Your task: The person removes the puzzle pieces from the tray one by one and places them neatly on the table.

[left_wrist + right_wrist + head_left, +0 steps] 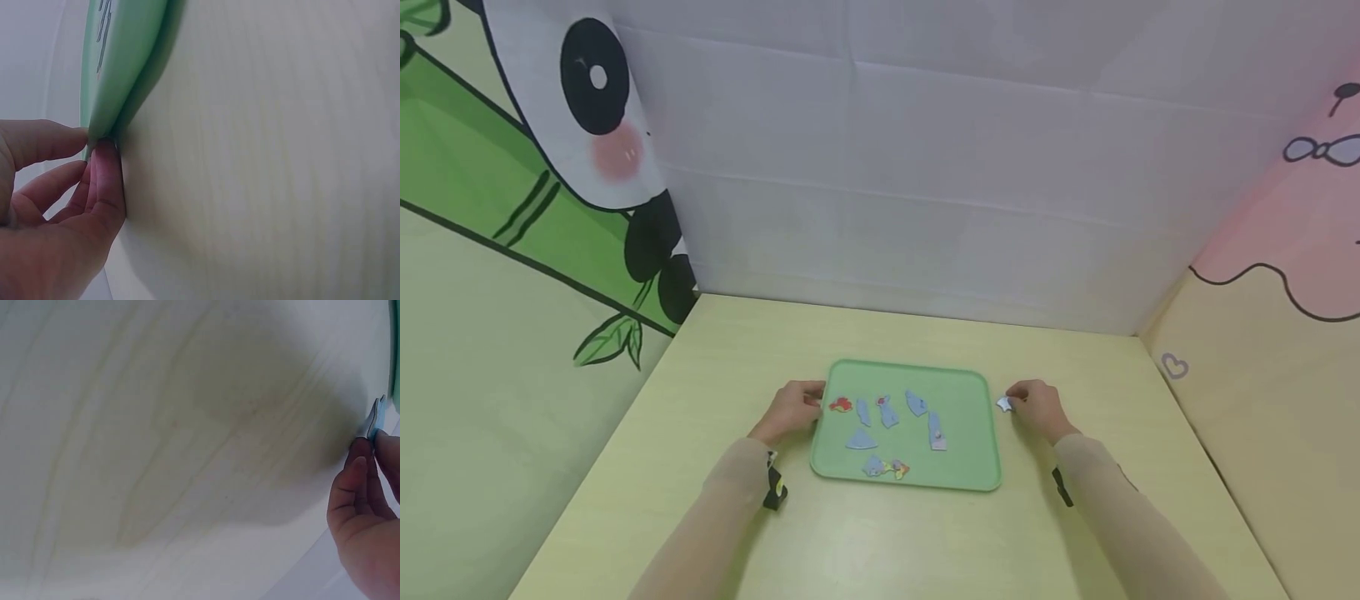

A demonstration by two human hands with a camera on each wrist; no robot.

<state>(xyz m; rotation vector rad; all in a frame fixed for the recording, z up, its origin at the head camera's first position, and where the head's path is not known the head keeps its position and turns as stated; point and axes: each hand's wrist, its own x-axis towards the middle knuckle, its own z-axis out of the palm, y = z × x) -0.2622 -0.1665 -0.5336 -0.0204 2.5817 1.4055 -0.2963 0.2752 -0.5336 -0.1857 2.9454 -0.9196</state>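
Note:
A pale green tray (966,417) lies on the table, its left edge pinched by my left hand (792,411). The left wrist view shows the thumb (47,141) on the rim's upper side and fingertips tucked beneath. Just beyond the tray's right edge, my right hand (1037,408) pinches a small, light blue puzzle piece (1003,403) with a jagged outline. In the right wrist view, thumb and fingers hold that flat piece (376,419) by one end, close over the tabletop. Part of it is hidden by the fingertips.
Several flat pieces lie spread in the tray: a red one (841,405), a blue triangle (861,440), a long blue strip (936,432) and a multicoloured one (897,469). The light wood table (895,542) meets a white cloth wall (925,208) behind and printed side panels.

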